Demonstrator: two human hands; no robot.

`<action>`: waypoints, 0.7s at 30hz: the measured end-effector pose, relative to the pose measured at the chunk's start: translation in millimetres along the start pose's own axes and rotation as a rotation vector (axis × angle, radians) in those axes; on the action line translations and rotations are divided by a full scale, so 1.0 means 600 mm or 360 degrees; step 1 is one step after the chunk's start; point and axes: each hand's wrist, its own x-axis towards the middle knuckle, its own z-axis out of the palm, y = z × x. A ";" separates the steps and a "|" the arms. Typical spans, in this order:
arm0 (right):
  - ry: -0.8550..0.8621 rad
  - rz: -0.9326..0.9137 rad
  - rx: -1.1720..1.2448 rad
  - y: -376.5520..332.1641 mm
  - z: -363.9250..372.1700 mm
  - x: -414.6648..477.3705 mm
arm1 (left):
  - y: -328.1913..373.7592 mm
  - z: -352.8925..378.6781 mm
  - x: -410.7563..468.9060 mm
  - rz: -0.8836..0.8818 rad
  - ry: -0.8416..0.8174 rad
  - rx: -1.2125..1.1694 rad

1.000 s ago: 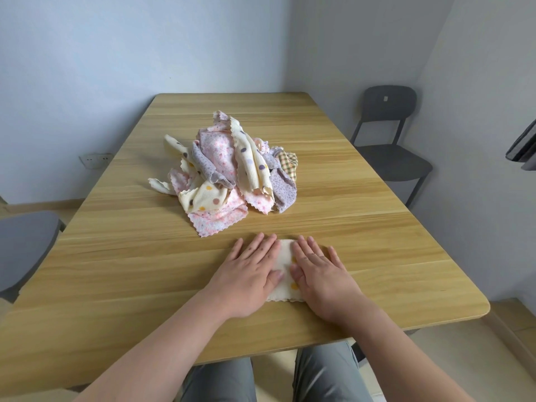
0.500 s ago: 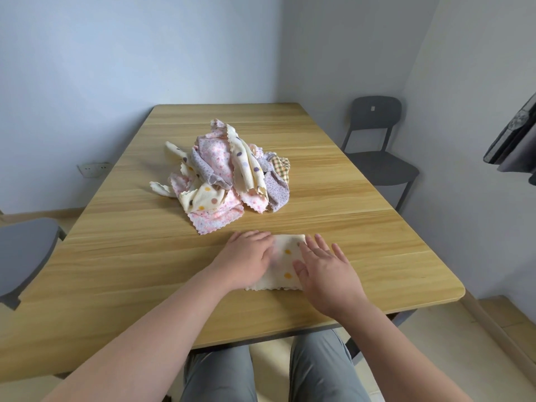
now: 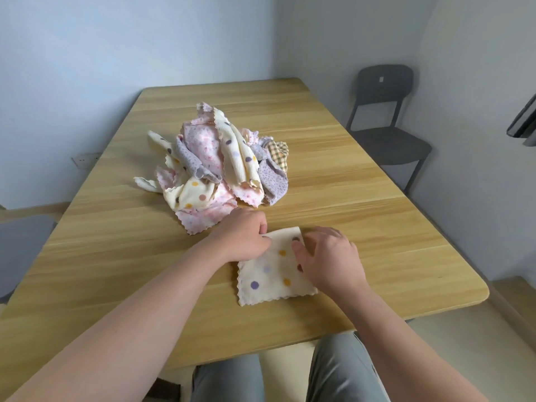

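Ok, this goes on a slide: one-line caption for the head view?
Left hand and right hand grip the far edge of a dotted cloth on a wooden table, a heap of cloths behind.

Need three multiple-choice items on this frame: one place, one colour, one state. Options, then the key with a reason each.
1. Where is the pile of cloths?
A) beyond the folded cloth, near mid-table
B) on the floor
C) on the person's lap

2. What is the folded cloth's ground colour?
A) pink
B) cream
C) green

3. How is the folded cloth?
A) held in the air
B) crumpled into a ball
C) flat on the table, with the left hand and right hand at its far corners

Key: 1 A, the pile sits farther up the table. 2 B, it is cream with coloured dots. 3 C, it lies flat, and curled fingers meet its far edge.
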 end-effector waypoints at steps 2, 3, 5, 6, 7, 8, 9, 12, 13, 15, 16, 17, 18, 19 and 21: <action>-0.0089 0.0080 0.0288 -0.003 -0.009 0.033 | -0.001 -0.017 0.018 -0.0092 -0.0068 -0.0209; -0.0159 0.0161 0.0466 -0.009 -0.022 0.044 | -0.001 -0.028 0.020 -0.0113 -0.0072 -0.0269; -0.0321 0.0292 0.0755 -0.016 -0.043 0.072 | -0.004 -0.051 0.028 -0.0152 -0.0076 -0.0425; -0.0367 0.0288 0.0831 -0.018 -0.053 0.088 | -0.006 -0.062 0.033 -0.0162 -0.0074 -0.0511; -0.0406 0.0280 0.0897 -0.020 -0.061 0.101 | -0.009 -0.072 0.036 -0.0180 -0.0070 -0.0565; -0.0455 0.0283 0.0963 -0.026 -0.073 0.116 | -0.008 -0.087 0.038 -0.0214 -0.0113 -0.0592; -0.0508 0.0268 0.1004 -0.034 -0.084 0.125 | -0.006 -0.098 0.037 -0.0231 -0.0190 -0.0586; -0.0607 0.0174 0.1018 -0.064 -0.130 0.146 | 0.010 -0.133 0.030 -0.0260 -0.0434 -0.0539; -0.0611 0.0125 0.1009 -0.071 -0.137 0.142 | 0.013 -0.133 0.026 -0.0258 -0.0458 -0.0535; -0.0624 0.0055 0.0971 -0.090 -0.181 0.148 | 0.029 -0.161 0.021 -0.0316 -0.0461 -0.0498; -0.0622 0.0018 0.0929 -0.098 -0.205 0.148 | 0.039 -0.175 0.016 -0.0337 -0.0442 -0.0468; -0.0629 -0.0021 0.0884 -0.106 -0.237 0.151 | 0.054 -0.198 0.008 -0.0347 -0.0410 -0.0452; -0.0637 -0.0046 0.0856 -0.114 -0.275 0.156 | 0.072 -0.223 0.002 -0.0343 -0.0379 -0.0432; -0.0641 -0.0054 0.0859 -0.118 -0.303 0.155 | 0.088 -0.240 -0.003 -0.0314 -0.0349 -0.0413; -0.0644 -0.0062 0.0881 -0.123 -0.379 0.165 | 0.137 -0.296 -0.014 -0.0267 -0.0272 -0.0420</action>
